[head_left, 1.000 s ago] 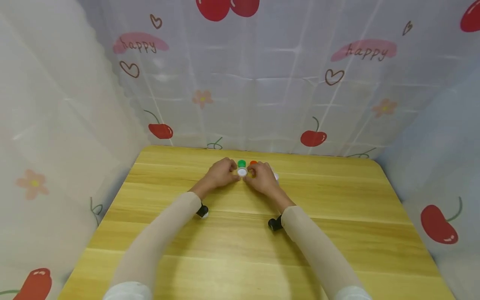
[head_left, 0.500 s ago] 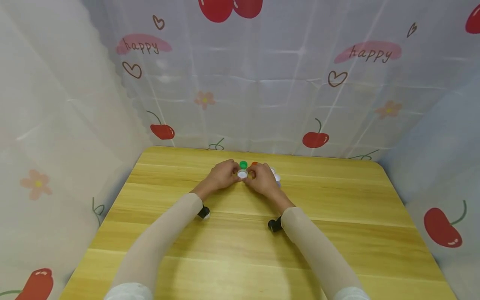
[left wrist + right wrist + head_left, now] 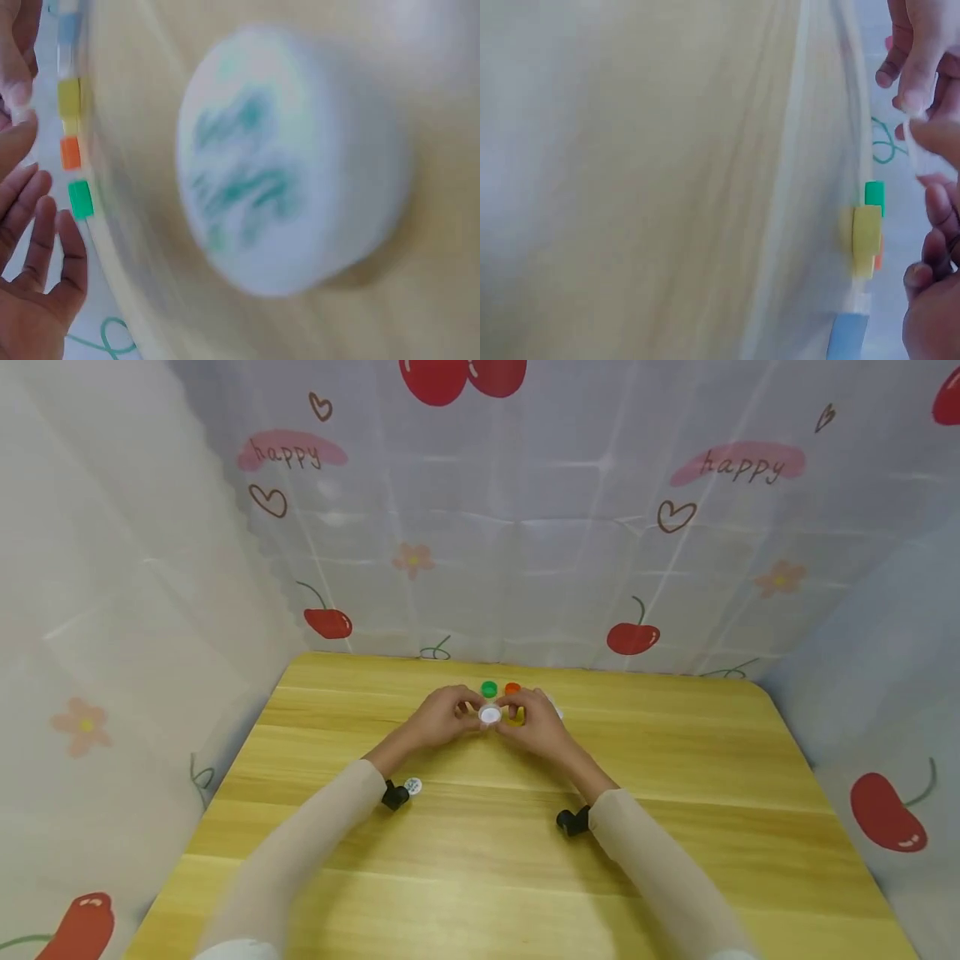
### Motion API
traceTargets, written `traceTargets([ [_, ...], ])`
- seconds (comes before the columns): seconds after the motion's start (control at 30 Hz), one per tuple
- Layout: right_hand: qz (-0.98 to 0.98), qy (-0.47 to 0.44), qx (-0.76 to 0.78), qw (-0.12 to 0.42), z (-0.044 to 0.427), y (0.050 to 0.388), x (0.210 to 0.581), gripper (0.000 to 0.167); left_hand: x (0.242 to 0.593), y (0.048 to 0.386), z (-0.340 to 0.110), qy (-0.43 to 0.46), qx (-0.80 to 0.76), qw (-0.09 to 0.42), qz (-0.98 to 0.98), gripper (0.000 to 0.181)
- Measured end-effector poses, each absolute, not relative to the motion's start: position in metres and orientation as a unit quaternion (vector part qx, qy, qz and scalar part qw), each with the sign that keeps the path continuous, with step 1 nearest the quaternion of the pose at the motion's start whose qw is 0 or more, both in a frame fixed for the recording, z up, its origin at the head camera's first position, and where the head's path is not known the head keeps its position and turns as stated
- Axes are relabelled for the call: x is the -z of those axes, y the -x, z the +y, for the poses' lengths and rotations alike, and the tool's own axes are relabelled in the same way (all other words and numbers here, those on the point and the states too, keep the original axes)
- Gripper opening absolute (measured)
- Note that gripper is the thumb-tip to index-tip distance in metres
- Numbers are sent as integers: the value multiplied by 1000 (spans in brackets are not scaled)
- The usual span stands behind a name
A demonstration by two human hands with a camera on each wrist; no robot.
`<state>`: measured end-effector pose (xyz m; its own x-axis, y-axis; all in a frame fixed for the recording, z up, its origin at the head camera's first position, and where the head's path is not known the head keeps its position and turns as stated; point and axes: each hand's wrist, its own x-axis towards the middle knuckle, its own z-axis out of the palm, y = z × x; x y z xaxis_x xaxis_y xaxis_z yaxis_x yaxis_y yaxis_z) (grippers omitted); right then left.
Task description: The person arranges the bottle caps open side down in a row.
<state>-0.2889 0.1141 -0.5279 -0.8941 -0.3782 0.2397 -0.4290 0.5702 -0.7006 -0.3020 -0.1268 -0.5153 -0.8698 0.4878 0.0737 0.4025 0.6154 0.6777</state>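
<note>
Between my fingertips I hold a small white round lid with a clear-looking rim [image 3: 490, 716], above the middle of the table. My left hand [image 3: 444, 717] pinches its left side, and my right hand [image 3: 537, 720] pinches its right side. Only a thin pale edge of the lid [image 3: 912, 146] shows in the right wrist view. Beyond the hands stand a green-capped piece [image 3: 489, 689] and an orange-capped piece [image 3: 513, 689]. A yellow-capped piece [image 3: 516, 719] is partly hidden by my right hand. In the left wrist view a white round piece with green writing [image 3: 255, 165] lies close to the camera.
Pale and blue pieces [image 3: 847, 336] stand right of the yellow one, mostly behind my right hand in the head view. The wooden table [image 3: 480, 860] runs back to a printed curtain [image 3: 525, 568]. Black wrist cameras [image 3: 573, 821] hang below both sleeves.
Both hands have drawn the white lid slightly toward me, away from the green piece. The forearms have spread outward, and the yellow piece and the piece with writing have come into clearer view.
</note>
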Motion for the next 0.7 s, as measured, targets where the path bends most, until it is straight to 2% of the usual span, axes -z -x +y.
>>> traceTargets([
  [0.33,-821,-230,-522,0,143,235,518,31,512,244,-116,-277,-479,23,832,29],
  [0.7,-791,-298,-530,65,157,183,517,38,508,184,-101,-301,-517,-14,801,34],
])
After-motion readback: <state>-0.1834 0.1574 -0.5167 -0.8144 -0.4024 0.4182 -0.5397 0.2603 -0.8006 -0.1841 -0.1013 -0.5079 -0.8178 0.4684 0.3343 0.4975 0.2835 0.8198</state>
